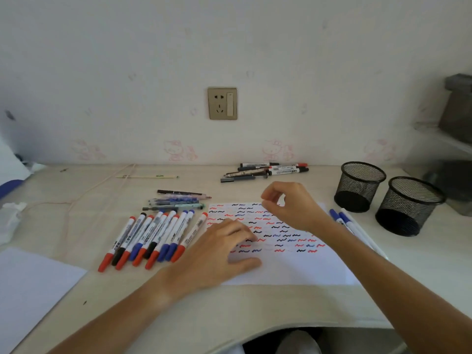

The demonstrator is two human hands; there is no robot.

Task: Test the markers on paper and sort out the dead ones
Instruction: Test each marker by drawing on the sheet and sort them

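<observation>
A white sheet of paper (293, 269) lies in the middle of the desk, covered with rows of red, blue and black squiggles. My left hand (219, 251) rests flat on its left part, fingers straight. My right hand (288, 203) hovers above the sheet's far edge with fingers loosely curled and nothing visible in it. Several capped red, blue and black markers (150, 238) lie in a row left of the paper. A smaller bunch of pens (176, 201) lies behind them. Another pile of markers (265, 171) sits near the wall. Two blue-capped markers (343, 221) lie right of the paper.
Two black mesh pen cups (360, 186) (408, 205) stand at the right. A spare white sheet (30, 284) lies at the front left, crumpled tissue (10, 215) beyond it. A thin cord (84, 195) and a wrapped pair of chopsticks (146, 176) lie at the back left.
</observation>
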